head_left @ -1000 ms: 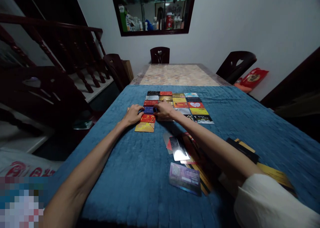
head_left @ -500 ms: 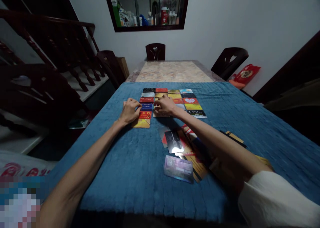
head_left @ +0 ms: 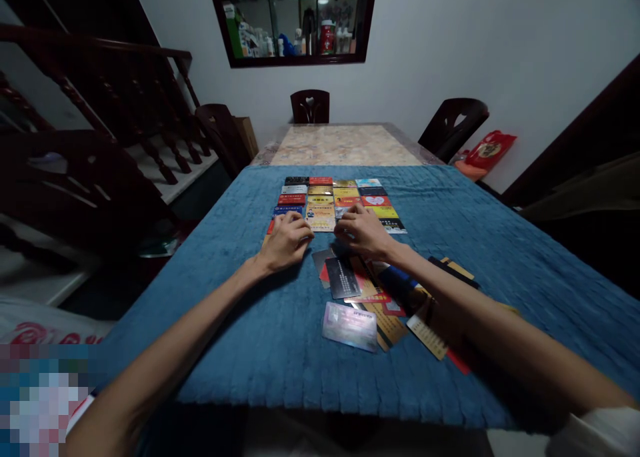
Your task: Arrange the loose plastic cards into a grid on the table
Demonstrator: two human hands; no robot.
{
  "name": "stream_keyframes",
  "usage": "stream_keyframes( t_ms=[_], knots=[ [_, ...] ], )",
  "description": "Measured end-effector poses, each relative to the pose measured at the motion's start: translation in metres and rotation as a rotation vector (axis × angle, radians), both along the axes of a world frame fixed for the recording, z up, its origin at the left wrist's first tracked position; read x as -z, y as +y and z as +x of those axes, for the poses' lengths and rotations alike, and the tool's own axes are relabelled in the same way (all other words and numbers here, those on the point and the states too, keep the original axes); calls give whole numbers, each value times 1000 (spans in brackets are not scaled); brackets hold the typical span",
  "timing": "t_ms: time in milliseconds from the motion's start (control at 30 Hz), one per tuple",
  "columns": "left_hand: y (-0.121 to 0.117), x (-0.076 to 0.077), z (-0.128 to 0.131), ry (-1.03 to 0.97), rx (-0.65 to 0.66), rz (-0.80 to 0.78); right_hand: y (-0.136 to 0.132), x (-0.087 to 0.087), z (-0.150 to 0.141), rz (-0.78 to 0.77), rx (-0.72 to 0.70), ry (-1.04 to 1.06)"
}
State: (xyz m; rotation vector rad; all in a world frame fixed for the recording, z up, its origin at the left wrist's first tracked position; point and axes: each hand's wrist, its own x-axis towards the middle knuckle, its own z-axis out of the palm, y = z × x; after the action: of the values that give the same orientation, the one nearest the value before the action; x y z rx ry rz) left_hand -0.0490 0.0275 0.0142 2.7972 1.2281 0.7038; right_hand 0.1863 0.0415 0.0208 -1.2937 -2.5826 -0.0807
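Note:
Cards lie in a grid of several rows on the blue cloth [head_left: 240, 350]. My left hand [head_left: 286, 242] rests over the lower left of the grid, hiding most of the bottom cards in that column. Its curled fingertips are beside a pale yellow card [head_left: 323, 224] in the second column. Right of that card, my right hand [head_left: 364, 232] is bent, with fingers drawn together over the lower end of the third column. Whatever lies under its fingertips is hidden. Below the hands is a loose pile with a black card [head_left: 343, 277] and a translucent purplish card [head_left: 350, 327].
More loose cards lie under my right forearm, among them a beige card [head_left: 427, 330]. A patterned tabletop [head_left: 345, 143] shows beyond the cloth. Dark chairs [head_left: 310, 107] stand around the table, and a red bag [head_left: 490, 151] sits at the right.
My left hand has moved right and nearer to me, off the blue card and over the bottom cards. My right hand has shifted right, uncovering the second column.

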Motion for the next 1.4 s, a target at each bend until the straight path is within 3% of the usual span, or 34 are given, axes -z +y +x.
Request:
stream_keyframes(
  t_ms=[233,433,733,1000,1133,1400],
  knots=[
    [-28,12,23,-19,201,-91,-42,9,20,-8,-116,90],
    [-30,28,25,-7,304,-133,-64,20,22,-2,-196,117],
    [-39,21,13,29,354,-31,-62,27,27,-23,-170,84],
    [-43,18,12,38,351,-43,-56,33,35,-24,-136,113],
    [-41,21,9,0,332,-65,-60,29,37,-11,-173,123],
    [-38,19,5,12,348,-125,-71,14,40,-154,-241,31]
  ],
)
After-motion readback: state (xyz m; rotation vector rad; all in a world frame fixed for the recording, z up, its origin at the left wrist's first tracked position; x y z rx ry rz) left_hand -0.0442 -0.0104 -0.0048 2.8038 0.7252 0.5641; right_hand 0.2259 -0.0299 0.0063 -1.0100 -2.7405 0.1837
